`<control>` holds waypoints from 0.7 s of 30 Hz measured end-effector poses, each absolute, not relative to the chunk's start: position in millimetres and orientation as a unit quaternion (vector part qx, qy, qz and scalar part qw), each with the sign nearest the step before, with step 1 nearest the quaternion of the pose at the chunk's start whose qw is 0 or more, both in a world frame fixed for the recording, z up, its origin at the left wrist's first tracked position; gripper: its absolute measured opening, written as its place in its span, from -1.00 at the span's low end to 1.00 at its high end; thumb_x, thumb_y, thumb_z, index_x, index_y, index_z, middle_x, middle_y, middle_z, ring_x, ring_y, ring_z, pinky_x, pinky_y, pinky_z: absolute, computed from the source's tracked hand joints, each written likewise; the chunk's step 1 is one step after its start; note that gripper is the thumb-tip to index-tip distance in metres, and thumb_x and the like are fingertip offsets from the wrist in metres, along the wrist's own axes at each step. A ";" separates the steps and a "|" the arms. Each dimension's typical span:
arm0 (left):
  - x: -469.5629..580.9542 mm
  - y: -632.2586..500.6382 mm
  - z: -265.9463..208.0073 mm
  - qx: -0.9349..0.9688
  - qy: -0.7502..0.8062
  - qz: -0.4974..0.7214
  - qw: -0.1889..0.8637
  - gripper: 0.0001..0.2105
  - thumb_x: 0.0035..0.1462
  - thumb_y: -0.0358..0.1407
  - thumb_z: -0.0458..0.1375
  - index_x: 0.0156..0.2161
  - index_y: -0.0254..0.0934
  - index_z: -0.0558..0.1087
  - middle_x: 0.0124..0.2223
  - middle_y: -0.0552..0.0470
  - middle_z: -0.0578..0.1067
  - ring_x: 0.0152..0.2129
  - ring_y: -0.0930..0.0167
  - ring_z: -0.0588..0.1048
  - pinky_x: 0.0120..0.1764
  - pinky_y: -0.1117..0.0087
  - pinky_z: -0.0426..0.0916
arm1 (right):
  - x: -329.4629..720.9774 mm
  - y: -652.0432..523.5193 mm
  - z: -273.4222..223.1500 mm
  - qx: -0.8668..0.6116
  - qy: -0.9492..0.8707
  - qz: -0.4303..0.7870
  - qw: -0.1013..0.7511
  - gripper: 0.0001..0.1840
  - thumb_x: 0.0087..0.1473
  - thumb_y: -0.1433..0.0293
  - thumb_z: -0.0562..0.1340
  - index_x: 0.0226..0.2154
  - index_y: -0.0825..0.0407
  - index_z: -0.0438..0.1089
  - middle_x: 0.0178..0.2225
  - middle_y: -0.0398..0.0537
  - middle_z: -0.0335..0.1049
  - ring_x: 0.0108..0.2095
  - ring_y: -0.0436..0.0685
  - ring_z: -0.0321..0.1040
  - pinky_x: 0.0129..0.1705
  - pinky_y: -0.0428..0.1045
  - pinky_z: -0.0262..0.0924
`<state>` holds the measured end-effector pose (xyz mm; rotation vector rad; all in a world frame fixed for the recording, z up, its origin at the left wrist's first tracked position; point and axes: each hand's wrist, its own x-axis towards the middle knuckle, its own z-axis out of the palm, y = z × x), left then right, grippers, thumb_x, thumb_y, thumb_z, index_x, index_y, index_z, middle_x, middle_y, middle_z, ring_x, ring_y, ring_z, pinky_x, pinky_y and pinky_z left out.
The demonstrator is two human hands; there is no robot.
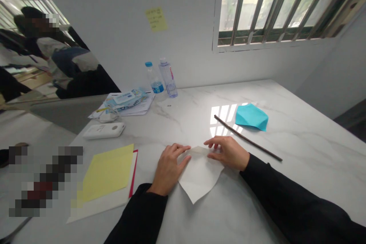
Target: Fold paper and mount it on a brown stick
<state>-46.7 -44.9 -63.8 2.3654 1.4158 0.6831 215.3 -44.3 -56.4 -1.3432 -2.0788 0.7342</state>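
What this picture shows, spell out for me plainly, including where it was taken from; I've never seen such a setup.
There is no machine here: one camera worn on a person's head looks forward and down at their bare left hand and right hand. Both touch a white sheet; whether they pinch or press it is hard to tell. On the table, a dark stick and a blue sheet lie beyond the right hand. A yellow sheet lies left of the left hand.
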 end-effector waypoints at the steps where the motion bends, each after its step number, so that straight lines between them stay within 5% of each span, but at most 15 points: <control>1: -47.8 -44.4 -65.6 0.828 0.487 0.239 0.142 -0.78 0.28 -0.30 0.23 0.02 -0.11 0.56 -0.11 0.01 0.54 -0.12 0.25 0.46 -0.01 0.14 0.36 | 212.0 -43.2 -59.9 -0.498 -0.776 0.274 0.272 -0.69 0.04 0.47 0.44 -0.12 -0.05 0.58 -0.28 -0.12 0.56 -0.37 0.05 0.46 -0.26 -0.03 0.32; 6: -52.8 -45.3 -71.3 0.853 0.457 0.232 0.098 -0.72 0.31 -0.31 0.20 0.11 -0.16 0.51 -0.06 -0.03 0.51 -0.11 0.25 0.43 0.00 0.15 0.38 | 205.5 -42.9 -73.6 -0.508 -0.779 0.239 0.280 -0.92 0.15 0.48 0.37 -0.32 0.00 0.61 -0.40 -0.13 0.50 -0.40 0.03 0.42 -0.30 -0.06 0.27; 21: -52.9 -50.4 -67.4 0.868 0.447 0.205 0.066 -0.79 0.35 -0.33 0.16 0.04 -0.21 0.51 -0.03 -0.06 0.50 -0.08 0.24 0.42 0.00 0.11 0.38 | 218.5 -52.0 -87.0 -0.332 -0.888 0.073 0.309 -0.74 0.39 0.50 0.09 -0.01 0.08 0.46 -0.17 0.07 0.51 -0.18 0.13 0.42 -0.12 0.06 0.46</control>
